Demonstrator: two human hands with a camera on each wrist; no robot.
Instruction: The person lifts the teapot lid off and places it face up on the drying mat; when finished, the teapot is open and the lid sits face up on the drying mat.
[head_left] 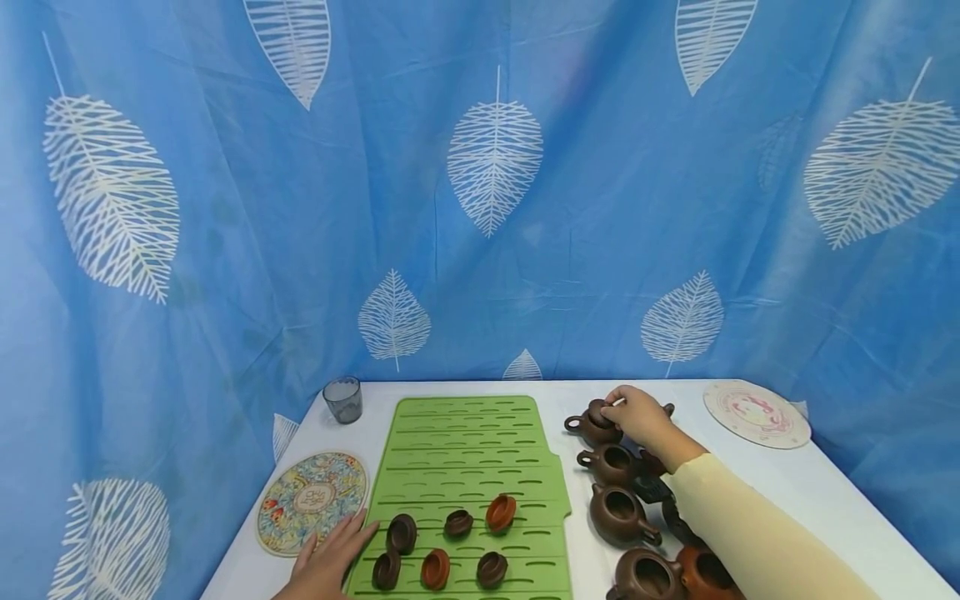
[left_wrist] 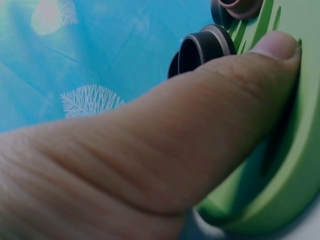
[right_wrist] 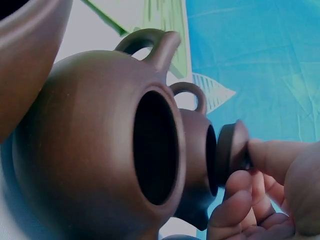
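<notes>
My right hand (head_left: 636,417) pinches a dark brown teapot lid (right_wrist: 232,147) between thumb and fingers. The lid is held at the round mouth of the farthest brown teapot (right_wrist: 192,150), tilted, with a thin gap showing in the right wrist view. Nearer stands another lidless brown teapot (right_wrist: 100,135), its mouth dark. My left hand (head_left: 333,558) rests at the left edge of the green draining mat (head_left: 465,467), its fingers extended and the thumb on the rim. Several lids lie on the mat near it, among them an orange-brown lid (head_left: 501,512) and a dark lid (head_left: 402,533).
More lidless teapots crowd the right side, including a brown teapot (head_left: 621,515) and a reddish teapot (head_left: 708,575), partly behind the right sleeve. A patterned round plate (head_left: 312,500) and a grey glass (head_left: 343,400) stand left. A pale round plate (head_left: 757,414) lies far right.
</notes>
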